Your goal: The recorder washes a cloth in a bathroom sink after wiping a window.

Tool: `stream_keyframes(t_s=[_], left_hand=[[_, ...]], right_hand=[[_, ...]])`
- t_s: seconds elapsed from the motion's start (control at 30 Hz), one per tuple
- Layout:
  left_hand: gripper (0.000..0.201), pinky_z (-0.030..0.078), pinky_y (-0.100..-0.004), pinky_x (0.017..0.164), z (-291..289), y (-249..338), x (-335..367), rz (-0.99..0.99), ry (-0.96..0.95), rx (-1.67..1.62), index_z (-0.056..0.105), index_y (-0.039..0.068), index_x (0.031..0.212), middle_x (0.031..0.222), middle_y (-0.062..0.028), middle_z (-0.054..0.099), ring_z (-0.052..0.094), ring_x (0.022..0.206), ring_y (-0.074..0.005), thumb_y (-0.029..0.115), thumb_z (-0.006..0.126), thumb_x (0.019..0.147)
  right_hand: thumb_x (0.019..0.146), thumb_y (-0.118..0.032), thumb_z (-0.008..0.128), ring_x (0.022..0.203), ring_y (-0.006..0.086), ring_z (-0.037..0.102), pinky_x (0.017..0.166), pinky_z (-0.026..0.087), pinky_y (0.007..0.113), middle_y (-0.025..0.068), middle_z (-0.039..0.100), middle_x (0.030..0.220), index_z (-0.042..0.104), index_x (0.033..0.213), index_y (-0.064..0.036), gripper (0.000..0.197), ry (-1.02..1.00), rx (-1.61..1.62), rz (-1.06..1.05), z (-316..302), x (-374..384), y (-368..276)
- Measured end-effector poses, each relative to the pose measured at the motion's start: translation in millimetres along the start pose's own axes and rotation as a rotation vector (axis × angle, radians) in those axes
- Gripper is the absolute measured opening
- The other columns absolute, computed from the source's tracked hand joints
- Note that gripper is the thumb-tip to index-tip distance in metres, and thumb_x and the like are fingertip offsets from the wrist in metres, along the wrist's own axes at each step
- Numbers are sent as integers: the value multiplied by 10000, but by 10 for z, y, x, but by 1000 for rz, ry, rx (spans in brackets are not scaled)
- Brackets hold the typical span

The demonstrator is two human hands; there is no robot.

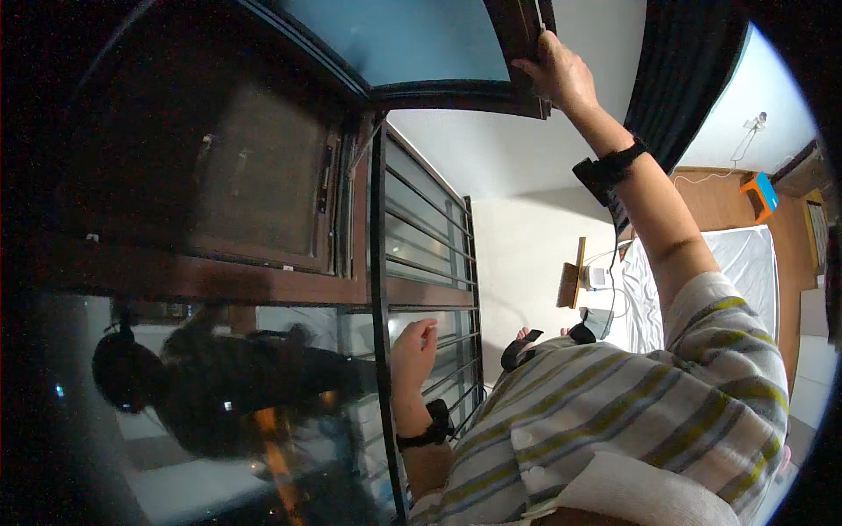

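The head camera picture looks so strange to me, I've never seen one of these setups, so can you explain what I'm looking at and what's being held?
There's no machine doing the work here: a person uses two bare hands. The camera sits on their head and looks down, and its wide fisheye lens bends straight edges. That's why the striped shirt fills the lower right.

The right hand grips the dark window frame near its corner. The left hand is loosely curled by the black railing; I can't tell whether they touch.

Farther off, a blue and orange stool stands on the brown floor, near a surface with a shiny, pale cover.
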State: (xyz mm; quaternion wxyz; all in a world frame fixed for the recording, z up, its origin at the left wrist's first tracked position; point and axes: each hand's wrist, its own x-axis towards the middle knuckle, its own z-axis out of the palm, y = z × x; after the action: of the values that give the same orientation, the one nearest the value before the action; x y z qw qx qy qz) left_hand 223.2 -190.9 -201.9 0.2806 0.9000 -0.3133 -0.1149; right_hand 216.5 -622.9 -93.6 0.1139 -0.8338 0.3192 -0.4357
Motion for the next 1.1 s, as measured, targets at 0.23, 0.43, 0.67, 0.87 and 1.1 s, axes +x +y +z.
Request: stream_keyframes(t_s=[0.23,0.43,0.67,0.87,1.1], left_hand=[[181,473,-308,639,-31,-175,-48,12,-13,44,587,66,960,904,-114,601,591,744,-227,146,538,806],[183,465,-307,603,4,-235,-61,63,-1,41,581,33,947,857,-133,584,576,715,-231,149,527,816],[217,439,-270,618,-32,142,243,0,-94,87,577,56,997,819,-88,600,554,703,-160,176,528,823],[244,426,-227,741,28,590,639,230,-39,-362,515,28,1071,901,-48,581,538,812,-106,81,516,834],[415,440,-255,673,18,1404,863,164,97,-742,390,23,1180,983,-61,532,554,852,-146,221,532,844]], right_hand=[[735,-307,624,711,326,581,604,453,417,152,595,766,474,921,-73,334,72,73,-55,-15,262,184],[708,-254,645,730,393,534,627,424,441,193,568,772,460,914,-81,327,-34,222,139,-140,417,222],[759,-339,611,781,254,603,668,473,361,103,620,870,510,913,-74,322,66,330,324,579,600,641],[810,-159,486,831,250,551,705,480,348,117,549,886,526,948,-11,207,-576,2162,868,767,-499,-123],[681,-51,356,1119,316,425,956,339,414,164,399,1251,353,1229,-16,549,-847,2297,627,-46,-1242,-686]])
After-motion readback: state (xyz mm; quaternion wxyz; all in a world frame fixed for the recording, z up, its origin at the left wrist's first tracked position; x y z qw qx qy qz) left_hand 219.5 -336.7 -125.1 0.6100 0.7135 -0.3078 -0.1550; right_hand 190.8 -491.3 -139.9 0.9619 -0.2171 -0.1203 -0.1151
